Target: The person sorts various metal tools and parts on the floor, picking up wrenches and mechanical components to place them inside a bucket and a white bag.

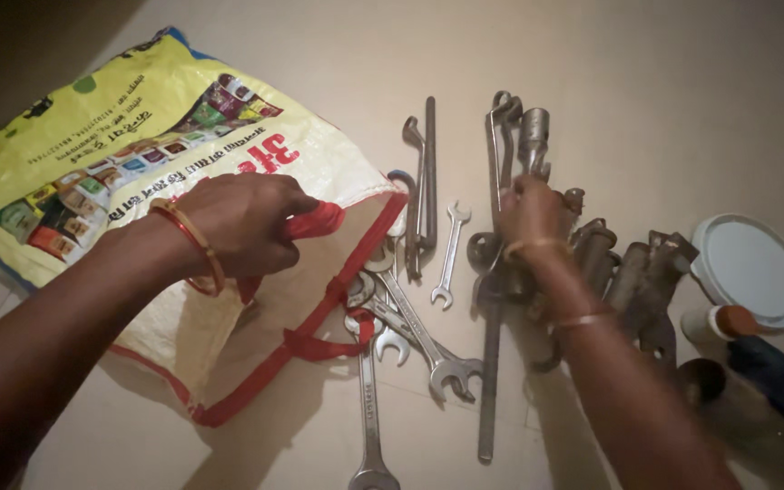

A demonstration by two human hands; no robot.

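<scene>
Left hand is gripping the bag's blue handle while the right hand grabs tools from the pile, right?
Not quite: the handle is red, not blue, as the head view shows. The left hand does grip it on the bag, and the right hand grabs tools.

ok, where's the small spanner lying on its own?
Head view, centre: the small spanner lies on the floor between the bag mouth and the right hand.

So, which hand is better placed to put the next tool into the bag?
Probably the right hand: it rests on the tools beside the bag's mouth, apparently gripping some, while the left hand grips the red handle of the bag.
</scene>
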